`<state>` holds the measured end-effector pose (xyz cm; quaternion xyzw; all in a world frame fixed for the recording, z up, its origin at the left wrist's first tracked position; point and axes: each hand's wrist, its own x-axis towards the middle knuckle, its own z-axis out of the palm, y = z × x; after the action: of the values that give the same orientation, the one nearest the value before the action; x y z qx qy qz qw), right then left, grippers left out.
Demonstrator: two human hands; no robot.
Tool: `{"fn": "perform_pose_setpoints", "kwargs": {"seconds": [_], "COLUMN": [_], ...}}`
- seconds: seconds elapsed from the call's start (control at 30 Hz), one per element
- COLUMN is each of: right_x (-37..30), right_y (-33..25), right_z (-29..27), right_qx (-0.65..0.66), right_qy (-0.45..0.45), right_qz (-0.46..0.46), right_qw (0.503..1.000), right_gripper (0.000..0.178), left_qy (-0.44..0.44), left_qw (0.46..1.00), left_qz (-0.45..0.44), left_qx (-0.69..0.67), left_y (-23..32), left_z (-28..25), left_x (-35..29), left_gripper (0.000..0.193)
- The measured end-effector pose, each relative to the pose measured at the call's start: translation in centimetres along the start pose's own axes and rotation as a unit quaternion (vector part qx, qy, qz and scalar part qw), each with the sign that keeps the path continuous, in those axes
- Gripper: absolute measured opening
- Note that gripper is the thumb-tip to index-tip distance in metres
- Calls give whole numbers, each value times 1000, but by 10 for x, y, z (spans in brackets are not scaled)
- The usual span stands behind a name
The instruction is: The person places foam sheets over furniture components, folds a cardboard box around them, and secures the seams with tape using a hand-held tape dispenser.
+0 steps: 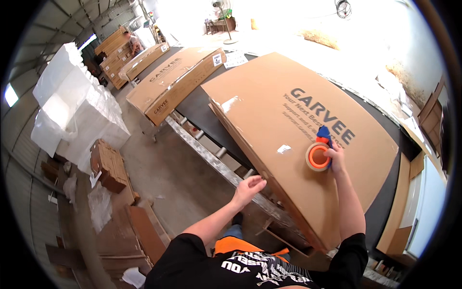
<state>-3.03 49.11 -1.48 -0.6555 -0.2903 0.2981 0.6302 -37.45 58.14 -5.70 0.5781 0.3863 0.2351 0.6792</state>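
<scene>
A large flat cardboard box [260, 101] with dark print lies on the black conveyor in front of me. My right hand [337, 155] is closed round a blue and orange tape dispenser [318, 155] fitted with a roll of tape, held over the box top. At the box's near left edge is my left hand [251, 187], its fingers curled and pressed together against or just beside the edge. Whether it grips anything there is hidden. Small shiny patches, perhaps tape, show on the box top.
Another printed box [178, 79] lies farther along the conveyor [207, 123], with one more beyond it. White wrapped foam blocks [79, 103] are stacked at left, above folded cardboard [109, 166]. A person [134, 44] stands far off near stacked boxes. A fan [225, 21] stands at the back.
</scene>
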Motion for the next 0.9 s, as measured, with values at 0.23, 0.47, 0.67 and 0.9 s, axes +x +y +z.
{"fn": "perform_pose_setpoints", "kwargs": {"seconds": [0.23, 0.47, 0.67, 0.9], "right_x": [18, -143, -222, -220], "right_y": [6, 50, 46, 55], "right_z": [101, 98, 123, 121], "right_qx": [145, -302, -467, -604], "right_qy": [118, 349, 500, 540], "right_qz": [4, -106, -98, -16], "right_qw": [982, 881, 723, 586], "right_gripper": [35, 38, 46, 40], "left_qy": [166, 341, 214, 202], "left_qw": [980, 822, 969, 974], "left_qz": [62, 352, 117, 85], "left_qx": [88, 290, 37, -50], "left_y": [14, 56, 49, 32], "left_z": [-112, -210, -336, -320], "left_x": [153, 309, 401, 447], "left_gripper": [83, 34, 50, 61]}}
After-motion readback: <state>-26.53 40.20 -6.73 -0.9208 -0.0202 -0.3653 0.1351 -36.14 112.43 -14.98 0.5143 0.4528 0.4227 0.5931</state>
